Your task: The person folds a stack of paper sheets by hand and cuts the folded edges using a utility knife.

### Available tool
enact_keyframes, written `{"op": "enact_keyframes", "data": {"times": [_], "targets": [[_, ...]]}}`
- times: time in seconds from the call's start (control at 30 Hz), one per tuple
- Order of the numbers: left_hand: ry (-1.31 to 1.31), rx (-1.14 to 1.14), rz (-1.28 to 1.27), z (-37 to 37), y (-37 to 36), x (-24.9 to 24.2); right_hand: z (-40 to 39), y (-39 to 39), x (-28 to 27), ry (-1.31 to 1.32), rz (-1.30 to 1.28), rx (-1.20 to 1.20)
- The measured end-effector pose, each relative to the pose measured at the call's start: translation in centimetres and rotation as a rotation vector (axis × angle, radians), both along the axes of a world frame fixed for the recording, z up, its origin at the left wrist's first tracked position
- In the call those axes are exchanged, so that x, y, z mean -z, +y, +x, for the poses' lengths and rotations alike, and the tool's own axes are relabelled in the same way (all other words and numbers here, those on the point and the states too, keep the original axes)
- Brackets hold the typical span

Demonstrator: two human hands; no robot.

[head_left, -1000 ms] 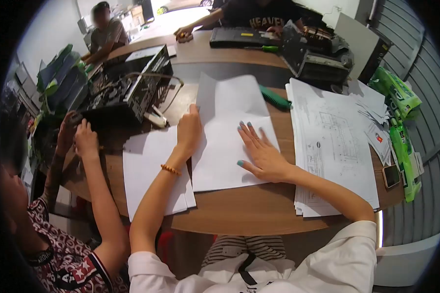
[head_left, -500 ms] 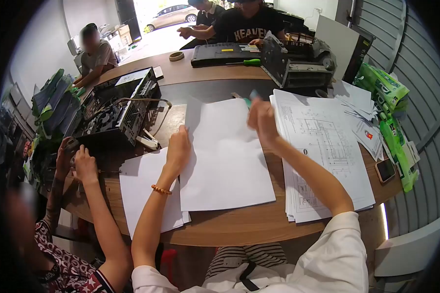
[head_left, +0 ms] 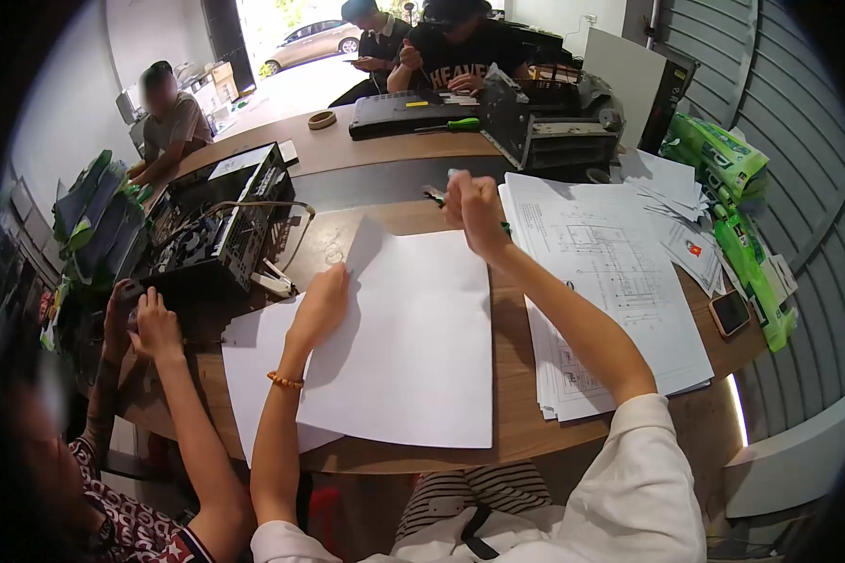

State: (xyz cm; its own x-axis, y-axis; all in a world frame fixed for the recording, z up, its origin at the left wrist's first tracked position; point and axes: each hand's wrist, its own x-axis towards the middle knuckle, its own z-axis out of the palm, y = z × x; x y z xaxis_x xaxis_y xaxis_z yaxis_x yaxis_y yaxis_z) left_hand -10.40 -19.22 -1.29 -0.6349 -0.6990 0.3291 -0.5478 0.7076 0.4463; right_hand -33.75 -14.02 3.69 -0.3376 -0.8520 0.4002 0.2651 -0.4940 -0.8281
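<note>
A blank white sheet of paper (head_left: 406,347) lies before me, its upper left edge lifted and curled. My left hand (head_left: 321,305) is closed on that edge, thumb and fingers pinching the paper. My right hand (head_left: 476,216) is raised above the sheet's upper right corner, its fingers closed. A small pale tip shows at the top of that fist; the rest of what it grips is hidden. Beneath the left forearm are other white sheets (head_left: 253,375), partly covered by the big sheet. Right of the right hand lies a stack of printed diagram sheets (head_left: 620,281).
An opened black computer case (head_left: 221,220) stands at left, beside a co-worker's hands (head_left: 158,324). Across the table are a green-handled screwdriver (head_left: 462,124), a tape roll (head_left: 322,120) and a metal machine frame (head_left: 559,141). A phone (head_left: 729,313) and green packs (head_left: 718,159) are at right.
My left hand has drawn the sheet left and toward me over the other sheets. My right hand stays raised near its upper right corner. The person opposite has raised one hand.
</note>
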Motion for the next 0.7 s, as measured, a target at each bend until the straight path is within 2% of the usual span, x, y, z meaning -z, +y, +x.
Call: {"op": "enact_keyframes", "data": {"times": [0.03,0.07,0.13,0.17,0.2,0.27,0.3,0.33,0.4,0.47,0.53,0.6,0.67,0.7], "targets": [[0.016,-0.001,0.0,0.1,-0.1,-0.2,-0.3,0.1,-1.1,0.04,-0.067,-0.017],[0.028,-0.004,0.003,0.4,-0.1,-0.4,-0.7,-0.1,0.4,0.035,-0.07,-0.013],[0.009,0.002,0.02,0.7,-0.1,-1.0,-1.5,-0.9,6.4,0.177,0.151,0.027],[-0.004,0.004,0.036,0.7,-0.2,-1.2,-1.4,-0.8,7.2,0.248,0.26,0.048],[-0.004,0.005,0.029,0.8,-0.3,-1.3,-2.0,-1.1,7.3,0.248,0.253,0.05],[0.001,-0.012,0.025,0.9,-0.6,-1.1,-2.5,-1.6,5.4,0.216,0.095,0.051],[0.001,-0.018,0.023,1.0,-0.7,-1.0,-1.4,-1.0,2.9,0.136,0.087,0.192],[0.018,0.0,-0.002,1.2,-0.9,-0.9,-1.7,-0.8,1.6,0.136,0.088,0.182],[0.024,0.004,-0.02,1.7,-1.0,-0.8,-2.4,-0.4,0.3,0.025,-0.036,-0.031],[0.048,0.043,0.015,1.6,-1.1,-1.2,-1.2,-0.4,3.5,-0.029,0.034,0.023],[0.06,0.031,0.025,1.7,-0.9,-1.7,-0.6,-0.5,5.2,0.083,0.342,0.006],[-0.009,0.031,0.017,1.7,-1.2,-1.5,-0.5,-1.3,4.3,0.112,0.268,0.07],[-0.015,0.022,0.048,1.7,-1.3,-1.7,-1.2,-1.9,2.7,0.089,0.052,0.038],[-0.003,0.041,0.056,1.8,-1.2,-1.8,-1.9,-2.2,3.7,0.078,0.054,0.026]]}}
